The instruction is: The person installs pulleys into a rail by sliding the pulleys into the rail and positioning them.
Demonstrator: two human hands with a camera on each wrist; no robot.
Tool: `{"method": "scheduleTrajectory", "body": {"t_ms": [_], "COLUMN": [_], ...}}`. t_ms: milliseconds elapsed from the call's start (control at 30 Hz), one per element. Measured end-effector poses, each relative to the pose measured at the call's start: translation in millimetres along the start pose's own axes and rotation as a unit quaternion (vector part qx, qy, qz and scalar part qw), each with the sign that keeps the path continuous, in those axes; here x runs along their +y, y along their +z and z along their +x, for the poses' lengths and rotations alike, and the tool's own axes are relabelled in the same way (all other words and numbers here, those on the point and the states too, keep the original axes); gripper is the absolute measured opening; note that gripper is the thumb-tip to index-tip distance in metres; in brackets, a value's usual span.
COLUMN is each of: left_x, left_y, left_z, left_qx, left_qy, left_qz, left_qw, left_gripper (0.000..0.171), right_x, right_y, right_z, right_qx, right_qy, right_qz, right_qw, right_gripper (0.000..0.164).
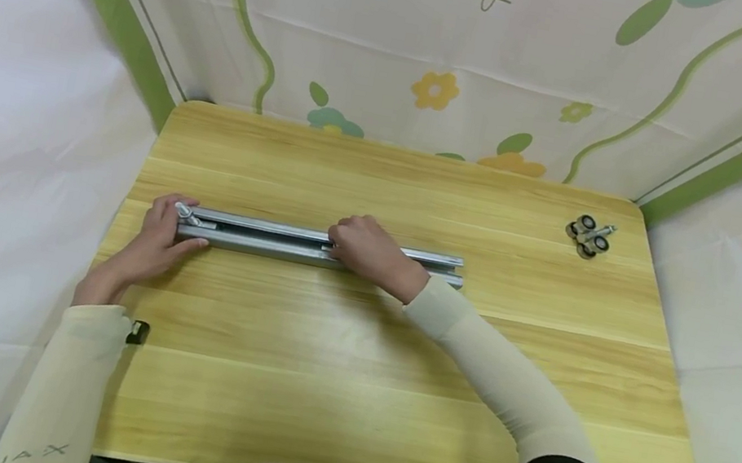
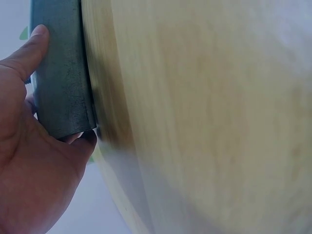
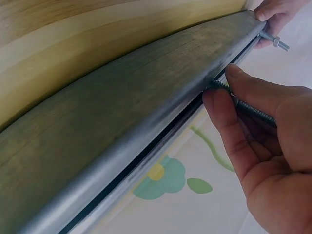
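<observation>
A grey metal C-shaped rail (image 1: 257, 244) lies left to right on the table, its long slot facing up. My left hand (image 1: 155, 237) grips its left end; in the left wrist view the thumb presses along the rail's side (image 2: 62, 73). Near that end a threaded bolt with a nut (image 3: 280, 43) sticks out of the slot. Around the rail's middle my right hand (image 1: 371, 252) pinches a second threaded bolt (image 3: 257, 111) between thumb and fingers, right at the slot. Whatever this bolt joins inside the rail is hidden.
A roller trolley (image 1: 589, 237) with several small black-rimmed wheels and a bolt sits at the table's back right. The wooden table (image 1: 337, 424) meets a flower-printed cloth (image 1: 367, 82) behind, with white cloth on both sides.
</observation>
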State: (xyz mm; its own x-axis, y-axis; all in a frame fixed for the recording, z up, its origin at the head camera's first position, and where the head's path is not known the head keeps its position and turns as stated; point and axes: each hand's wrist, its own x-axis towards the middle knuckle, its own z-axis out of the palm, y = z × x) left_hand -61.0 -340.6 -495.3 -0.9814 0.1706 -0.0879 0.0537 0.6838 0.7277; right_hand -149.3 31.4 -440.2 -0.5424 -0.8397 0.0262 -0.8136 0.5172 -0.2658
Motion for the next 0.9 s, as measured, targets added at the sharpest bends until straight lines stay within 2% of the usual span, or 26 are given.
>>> {"method": "scheduleTrajectory", "body": {"t_ms": [533,767,900], "left_x": [-0.9,-0.4,-1.6], "left_y": [0.6,0.7,1.7], "left_z": [-1.4,-1.4,-0.6], "left_qx": [-0.001,0.001,0.005], "left_qy": [0.002,0.001,0.006], "left_qz": [-0.001,-0.002,-0.004], "left_qw": [1.0,1.0,1.0], "left_gripper": [0.064,0.065,0.064], "right_x": [-9,-12,-13], "right_y": [4,5,5], "right_z": [12,18,20], "right_qx": [-0.008,-0.012,-0.012], "right_qy": [0.003,0.003,0.003], "right_qz": [0.015,-0.006,0.006], "right_qw": [1.0,1.0,1.0], "right_gripper": [0.01,0.013,0.012]}}
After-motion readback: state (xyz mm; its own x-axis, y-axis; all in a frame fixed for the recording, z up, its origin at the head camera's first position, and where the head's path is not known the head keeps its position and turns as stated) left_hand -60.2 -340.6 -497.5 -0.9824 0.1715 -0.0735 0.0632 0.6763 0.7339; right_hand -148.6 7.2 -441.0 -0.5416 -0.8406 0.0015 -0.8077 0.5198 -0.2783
